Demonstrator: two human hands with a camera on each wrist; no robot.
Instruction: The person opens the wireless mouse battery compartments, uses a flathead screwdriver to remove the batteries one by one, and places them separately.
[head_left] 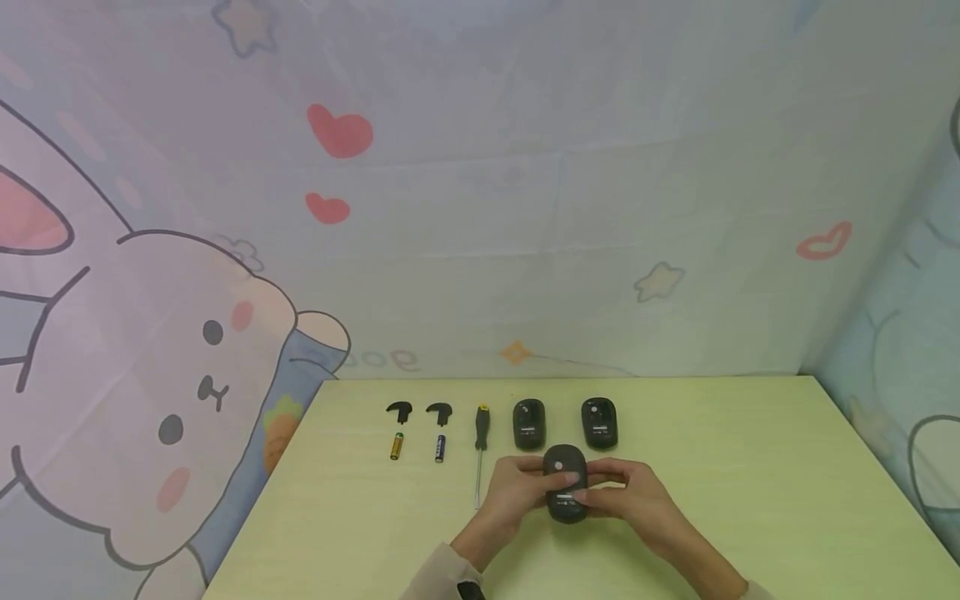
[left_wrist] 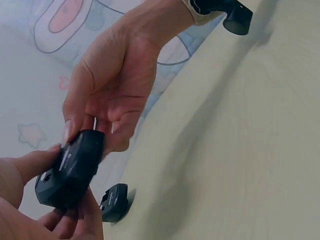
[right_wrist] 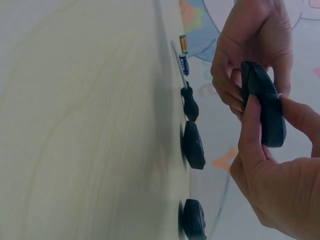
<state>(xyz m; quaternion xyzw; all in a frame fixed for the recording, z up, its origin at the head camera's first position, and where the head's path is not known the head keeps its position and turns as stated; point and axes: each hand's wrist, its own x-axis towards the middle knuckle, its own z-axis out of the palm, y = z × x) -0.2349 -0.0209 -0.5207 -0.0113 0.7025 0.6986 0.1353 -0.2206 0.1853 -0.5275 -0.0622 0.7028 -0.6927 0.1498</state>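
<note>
A black computer mouse [head_left: 565, 485] is held just above the table's near middle, underside up, with a pale dot and a label showing. My left hand [head_left: 525, 485] grips its left side and my right hand [head_left: 611, 492] grips its right side, thumb on the label area. In the left wrist view the mouse [left_wrist: 72, 170] sits between my left hand's fingers [left_wrist: 30, 170] and my right hand [left_wrist: 107, 85]. The right wrist view shows the mouse [right_wrist: 262, 107] edge-on, with my right thumb [right_wrist: 250, 135] pressed on it and my left hand [right_wrist: 252, 45] beyond.
On the pale green table [head_left: 750, 500], a row lies behind the hands: two black battery covers [head_left: 399, 410], a gold battery [head_left: 397, 446], a blue battery [head_left: 440, 447], a screwdriver [head_left: 481, 440] and two more upturned mice [head_left: 528, 423] [head_left: 599, 422]. A cartoon-print cloth hangs behind.
</note>
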